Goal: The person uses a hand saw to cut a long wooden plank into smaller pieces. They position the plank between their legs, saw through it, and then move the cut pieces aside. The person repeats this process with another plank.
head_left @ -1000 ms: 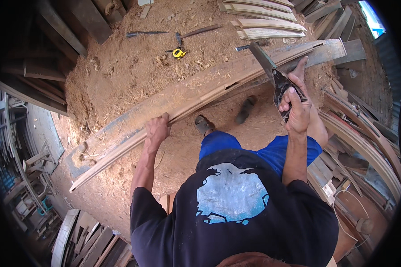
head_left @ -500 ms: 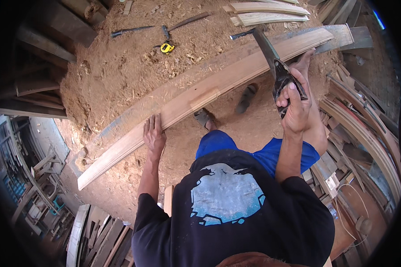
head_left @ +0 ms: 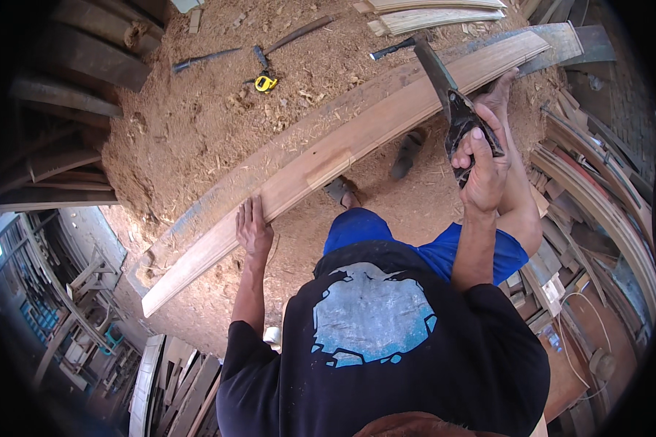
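A long, slightly curved wooden board [head_left: 291,186] runs diagonally across the view, from lower left to upper right. On its near edge, left of the middle, lies my left hand [head_left: 255,233], fingers stretched flat over the wood. My right hand [head_left: 479,160] grips the black handle of a handsaw [head_left: 439,75], with the thumb up. The saw's grey blade points up and away, crossing the view of the board's right part; I cannot tell whether it touches the wood. My bare right foot [head_left: 499,91] is beside the board's right end.
Sawdust covers the ground. Beyond the board lie a yellow tape measure [head_left: 265,83], a wood-handled hammer-like tool [head_left: 297,35], a dark chisel-like tool [head_left: 205,60] and a black flashlight-like tool [head_left: 392,49]. Pale planks [head_left: 437,18] sit at the back; stacked curved boards [head_left: 598,197] stand at right.
The whole view has shifted slightly. My left hand stays on the same part of the board, and my right hand keeps its hold on the saw with little visible movement.
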Action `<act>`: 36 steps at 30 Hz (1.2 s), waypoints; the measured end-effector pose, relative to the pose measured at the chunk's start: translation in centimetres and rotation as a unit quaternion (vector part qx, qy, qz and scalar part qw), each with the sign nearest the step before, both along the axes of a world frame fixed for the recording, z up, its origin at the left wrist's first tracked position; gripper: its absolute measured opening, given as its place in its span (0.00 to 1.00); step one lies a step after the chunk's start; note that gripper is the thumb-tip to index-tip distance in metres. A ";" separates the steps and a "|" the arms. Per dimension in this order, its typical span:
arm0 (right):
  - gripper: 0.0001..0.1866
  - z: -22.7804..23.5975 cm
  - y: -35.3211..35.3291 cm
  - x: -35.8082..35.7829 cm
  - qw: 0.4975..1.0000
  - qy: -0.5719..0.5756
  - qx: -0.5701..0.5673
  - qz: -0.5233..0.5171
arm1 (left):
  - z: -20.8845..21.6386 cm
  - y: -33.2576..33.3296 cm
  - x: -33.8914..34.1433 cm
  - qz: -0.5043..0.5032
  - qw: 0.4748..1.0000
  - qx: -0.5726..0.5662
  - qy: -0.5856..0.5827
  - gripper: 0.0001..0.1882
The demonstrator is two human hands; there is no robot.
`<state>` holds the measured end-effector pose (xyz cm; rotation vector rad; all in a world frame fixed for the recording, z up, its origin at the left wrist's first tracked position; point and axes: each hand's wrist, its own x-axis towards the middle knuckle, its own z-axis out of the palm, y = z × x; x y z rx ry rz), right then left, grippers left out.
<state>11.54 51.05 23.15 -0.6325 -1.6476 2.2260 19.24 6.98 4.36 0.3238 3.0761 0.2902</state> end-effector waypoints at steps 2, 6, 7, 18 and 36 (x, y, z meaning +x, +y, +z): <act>0.20 0.1 0.0 0.0 1.000 0.002 -0.007 -0.007 | -0.1 0.0 0.2 0.007 1.000 0.001 -0.003 0.33; 0.20 0.4 0.1 0.0 1.000 0.000 -0.014 -0.003 | 0.4 0.2 0.4 0.015 1.000 0.004 -0.008 0.33; 0.20 0.6 0.1 0.1 1.000 0.000 -0.015 -0.002 | 0.3 0.1 0.6 0.013 1.000 0.002 -0.006 0.34; 0.19 3.7 1.1 2.1 0.997 0.075 -0.011 -0.004 | 0.8 -0.8 -1.6 0.000 0.995 0.000 -0.099 0.34; 0.18 5.2 1.8 6.9 0.995 0.041 0.075 -0.053 | -1.5 15.7 -11.0 -0.119 0.975 0.020 -0.184 0.45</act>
